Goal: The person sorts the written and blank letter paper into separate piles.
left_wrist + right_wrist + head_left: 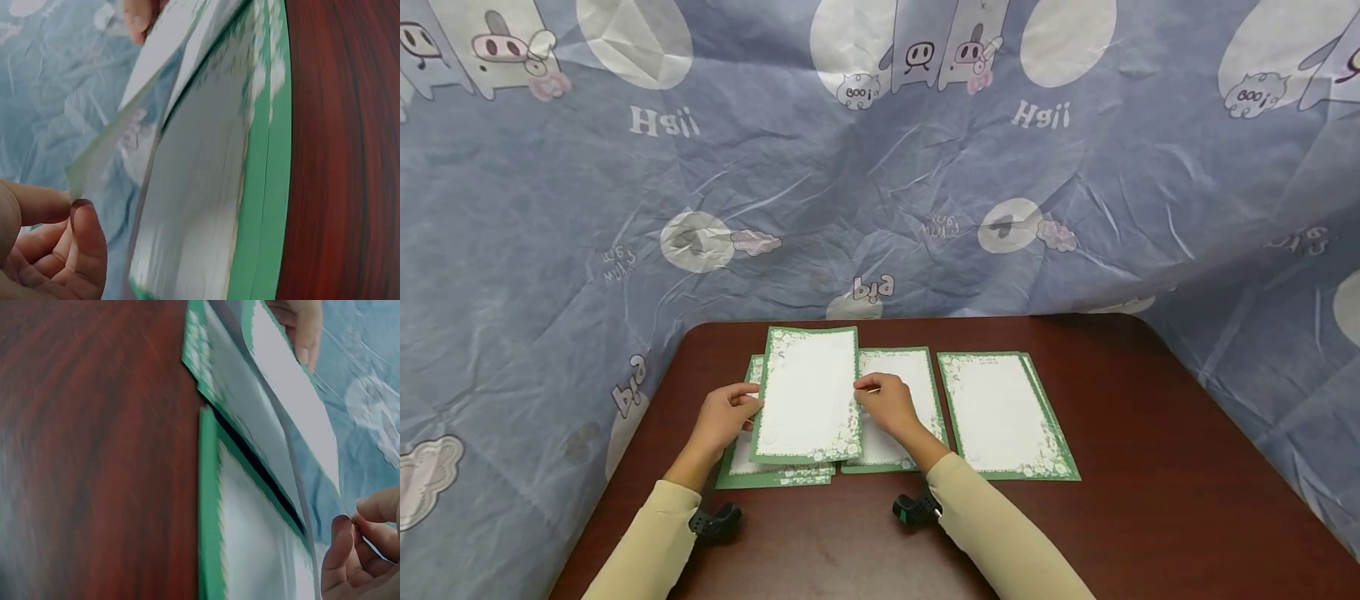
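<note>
A sheet of paper point(808, 392) with a green floral border is raised above the table between both hands. My left hand point(724, 418) pinches its left edge between thumb and fingers, as the left wrist view also shows at the sheet's corner. My right hand point(889, 404) pinches the right edge. Below the raised sheet lies a left stack of like sheets point(741, 477), partly hidden by it. A middle stack point(917, 375) lies beneath my right hand, its left part covered.
A third stack of bordered sheets point(1000, 417) lies to the right, its sheets slightly fanned. Everything lies on a dark red-brown wooden table point(1157, 467). A blue patterned cloth point(850, 183) hangs behind the table. Each wrist wears a black band point(717, 523).
</note>
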### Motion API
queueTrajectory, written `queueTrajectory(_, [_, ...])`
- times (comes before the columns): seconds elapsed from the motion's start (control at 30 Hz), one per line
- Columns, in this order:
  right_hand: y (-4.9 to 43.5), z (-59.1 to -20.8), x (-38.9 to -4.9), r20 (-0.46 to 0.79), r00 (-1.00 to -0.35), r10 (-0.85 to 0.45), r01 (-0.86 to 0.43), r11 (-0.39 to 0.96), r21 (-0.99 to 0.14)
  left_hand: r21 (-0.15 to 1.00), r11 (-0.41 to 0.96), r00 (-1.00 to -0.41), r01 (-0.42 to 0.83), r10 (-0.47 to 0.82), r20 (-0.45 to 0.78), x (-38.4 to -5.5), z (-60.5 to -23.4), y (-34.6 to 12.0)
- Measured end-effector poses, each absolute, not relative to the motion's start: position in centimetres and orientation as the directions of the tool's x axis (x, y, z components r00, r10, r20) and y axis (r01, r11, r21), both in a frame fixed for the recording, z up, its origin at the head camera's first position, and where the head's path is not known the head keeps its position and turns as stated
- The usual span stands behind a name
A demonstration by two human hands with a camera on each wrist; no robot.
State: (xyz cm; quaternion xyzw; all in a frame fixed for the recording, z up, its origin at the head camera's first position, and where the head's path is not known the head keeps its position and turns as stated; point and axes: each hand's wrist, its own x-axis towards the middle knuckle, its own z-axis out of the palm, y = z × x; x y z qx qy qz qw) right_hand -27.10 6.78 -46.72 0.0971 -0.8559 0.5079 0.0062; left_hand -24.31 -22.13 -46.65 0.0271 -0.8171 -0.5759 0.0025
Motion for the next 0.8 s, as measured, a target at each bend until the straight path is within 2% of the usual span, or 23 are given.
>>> queueTrajectory(0.27, [4.5,-47.4,-26.2,0.046,-0.955,-0.293,-0.202,0.531,-0.823,0.907,0.415,-0.997,-0.075,-0.053,-0.058,-23.7,-47.4,-24.8])
queueTrajectory(0.47, [3.9,-47.4,-26.0,0.011,-0.946,-0.324,-0.203,0.564,-0.800,0.882,0.462,-0.996,-0.089,-0.061,-0.068,-23.5,-48.4,-25.3])
queueTrajectory(0.8, [3.9,-47.7,-25.6,0.028,-0.937,-0.349,-0.237,0.576,-0.782,0.852,0.513,-0.994,-0.100,-0.090,-0.063,-23.4,-48.7,-25.3])
